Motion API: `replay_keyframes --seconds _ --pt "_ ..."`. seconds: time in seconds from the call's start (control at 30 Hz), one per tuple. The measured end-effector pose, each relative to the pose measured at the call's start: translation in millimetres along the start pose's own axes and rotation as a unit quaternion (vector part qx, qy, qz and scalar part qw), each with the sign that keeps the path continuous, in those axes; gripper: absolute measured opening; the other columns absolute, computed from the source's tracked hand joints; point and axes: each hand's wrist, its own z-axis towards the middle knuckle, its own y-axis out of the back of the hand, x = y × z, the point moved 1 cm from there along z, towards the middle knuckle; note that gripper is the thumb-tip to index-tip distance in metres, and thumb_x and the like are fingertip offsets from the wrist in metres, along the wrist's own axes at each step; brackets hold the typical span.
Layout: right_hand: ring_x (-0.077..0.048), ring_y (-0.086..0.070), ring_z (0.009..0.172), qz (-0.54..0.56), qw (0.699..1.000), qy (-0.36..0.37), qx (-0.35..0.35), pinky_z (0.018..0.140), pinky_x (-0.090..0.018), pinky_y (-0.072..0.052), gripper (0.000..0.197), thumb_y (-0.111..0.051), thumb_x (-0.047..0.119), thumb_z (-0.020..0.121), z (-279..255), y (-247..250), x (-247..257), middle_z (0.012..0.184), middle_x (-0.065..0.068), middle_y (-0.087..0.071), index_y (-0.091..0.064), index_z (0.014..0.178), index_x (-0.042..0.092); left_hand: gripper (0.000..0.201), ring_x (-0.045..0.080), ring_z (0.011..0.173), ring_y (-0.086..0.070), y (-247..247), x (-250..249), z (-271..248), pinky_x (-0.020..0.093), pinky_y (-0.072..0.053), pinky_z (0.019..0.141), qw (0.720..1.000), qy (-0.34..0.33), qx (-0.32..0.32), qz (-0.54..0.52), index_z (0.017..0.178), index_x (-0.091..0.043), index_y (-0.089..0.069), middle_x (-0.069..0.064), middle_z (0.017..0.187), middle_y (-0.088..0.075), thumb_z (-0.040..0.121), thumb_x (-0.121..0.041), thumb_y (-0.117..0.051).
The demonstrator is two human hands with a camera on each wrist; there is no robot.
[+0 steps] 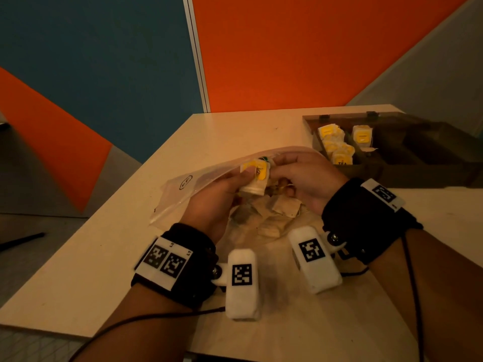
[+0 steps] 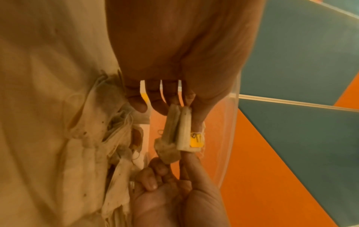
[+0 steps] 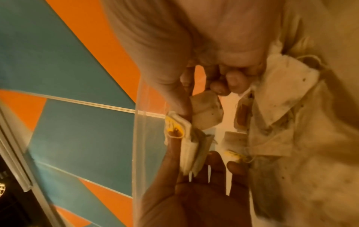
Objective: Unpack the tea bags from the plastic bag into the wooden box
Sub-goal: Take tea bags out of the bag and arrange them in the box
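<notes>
Over a pale table (image 1: 130,231), both hands work at the mouth of one clear plastic bag (image 1: 183,189): the left hand (image 1: 219,199) pinches a small stack of yellow-tagged tea bags (image 1: 254,176), apparently two, while the right hand (image 1: 308,178) curls its fingers onto them. Right of the plastic bag, one open wooden box (image 1: 392,152) already holds roughly five tea bags in two compartments. A loose heap, too tangled to count, remains inside the bag.

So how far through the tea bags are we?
Partly done: two compartments of the wooden box already hold tea bags. In hand: the left hand and right hand pinch a yellow-tagged bag at the plastic bag mouth. Left: loose bags inside it; some box compartments look empty.
</notes>
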Motion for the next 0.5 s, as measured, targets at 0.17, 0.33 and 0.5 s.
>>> replay_keyframes --seconds 0.17,0.33,0.5 --pt "-0.011 -0.043 0.052 -0.026 0.998 0.008 0.052 0.046 -0.025 -0.027 0.013 -0.067 -0.002 0.083 1.1 1.7 -2.6 0.068 -0.01 -0.054 -0.072 0.085 0.009 0.018 0.001 0.055 -0.064 -2.6 -0.6 -1.5 0.011 -0.045 0.048 1.0 -0.027 0.01 0.004 0.076 -0.016 -0.068 -0.005 0.068 -0.072 0.091 -0.011 -0.06" --pt "-0.01 -0.053 0.053 -0.045 0.994 0.018 0.103 0.042 -0.018 -0.035 0.024 -0.061 -0.008 0.083 0.5 1.9 -3.8 0.071 -0.007 -0.064 -0.073 0.082 0.013 0.013 0.004 0.056 -0.063 1.6 3.4 1.8 0.014 -0.047 0.05 0.999 -0.032 -0.025 -0.009 0.077 -0.013 -0.064 0.0 0.074 -0.068 0.089 -0.011 -0.063" --pt "-0.016 -0.057 0.06 -0.065 0.991 0.017 0.112 0.05 -0.027 -0.031 0.025 -0.059 -0.009 0.083 -1.4 1.3 -2.3 0.072 -0.011 -0.064 -0.071 0.077 0.012 0.014 0.003 0.055 -0.062 4.8 6.1 3.4 0.014 -0.048 0.05 0.999 -0.019 -0.045 -0.011 0.076 -0.014 -0.058 0.001 0.074 -0.064 0.087 -0.009 -0.065"
